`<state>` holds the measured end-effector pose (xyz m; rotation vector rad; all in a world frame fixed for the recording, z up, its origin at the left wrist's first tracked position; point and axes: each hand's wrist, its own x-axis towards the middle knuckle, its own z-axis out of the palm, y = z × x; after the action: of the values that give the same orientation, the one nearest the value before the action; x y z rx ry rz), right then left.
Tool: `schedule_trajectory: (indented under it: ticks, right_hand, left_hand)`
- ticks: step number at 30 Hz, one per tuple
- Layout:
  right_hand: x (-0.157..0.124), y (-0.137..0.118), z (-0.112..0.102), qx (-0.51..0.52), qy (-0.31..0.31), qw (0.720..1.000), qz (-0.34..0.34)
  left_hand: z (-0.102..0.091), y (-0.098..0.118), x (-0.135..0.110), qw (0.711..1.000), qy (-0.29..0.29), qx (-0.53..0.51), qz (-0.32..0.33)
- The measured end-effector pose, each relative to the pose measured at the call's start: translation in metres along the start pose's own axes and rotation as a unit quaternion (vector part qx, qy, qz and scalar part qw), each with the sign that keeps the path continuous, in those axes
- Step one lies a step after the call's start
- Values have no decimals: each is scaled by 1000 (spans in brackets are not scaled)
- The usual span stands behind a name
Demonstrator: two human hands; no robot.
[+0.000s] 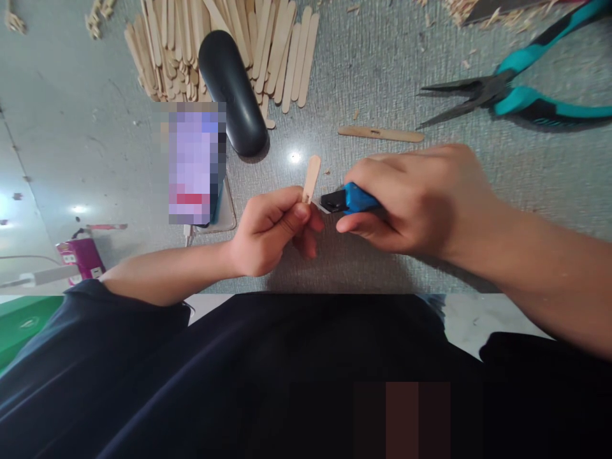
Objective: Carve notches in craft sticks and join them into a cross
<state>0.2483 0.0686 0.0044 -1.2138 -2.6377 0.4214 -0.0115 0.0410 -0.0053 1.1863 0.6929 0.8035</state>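
The grey desk (95, 127) fills the upper part of the view, and the person's dark clothing (306, 370) fills the lower part. At the far edge a pile (282, 44) of flat wooden sticks fans out, most of them lying with their long axes running away from the person. To the far right lie teal-handled pliers (497, 92) with the jaws parted, the nose pointing left and the handles running off to the right. A black oblong case (233, 92) lies partly on the pile, slanting down to the right. Just beside its near end is a phone (196, 162), blurred out.

The right hand (415, 197) is closed around a blue knife (351, 199), the fingers curled under it and the knuckles on top. The knife's long axis runs nearly level across the view, and its black nose points left.

The left hand (268, 233) is drawn together and pinches the lower end of a short stick (312, 177) between thumb and fingers. The stick is above the near middle of the desk, between the two hands. Its long axis is nearly upright in the view and leans a little to the right, with the rounded end pointing away from the person toward the pile. The knife's nose is just beside the stick's lower part. Whether the two touch cannot be told.

A loose stick (380, 134) lies flat on the desk beyond the right hand, its long axis running left to right.
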Motion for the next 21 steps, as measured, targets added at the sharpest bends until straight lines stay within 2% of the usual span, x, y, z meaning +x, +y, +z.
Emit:
schedule_trajectory:
  ticks: [5, 9, 13, 15, 21]
  right_hand:
    - [-8, 2, 11, -1, 63, 997, -36]
    - [-13, -1, 14, 1, 38, 998, -40]
    - [-15, -7, 13, -15, -17, 1000, -16]
    - [-15, -9, 12, -4, -23, 1000, -12]
    - [-16, -13, 12, 21, -8, 1000, -2]
  left_hand:
    - [-1, 3, 0, 996, -72, -55, 2]
    - [-5, 2, -2, 993, -115, -35, 19]
    - [-9, 1, -4, 992, -122, 31, -2]
    - [-9, 0, -5, 991, -122, 51, 3]
    - [-7, 4, -1, 984, -105, 103, 96]
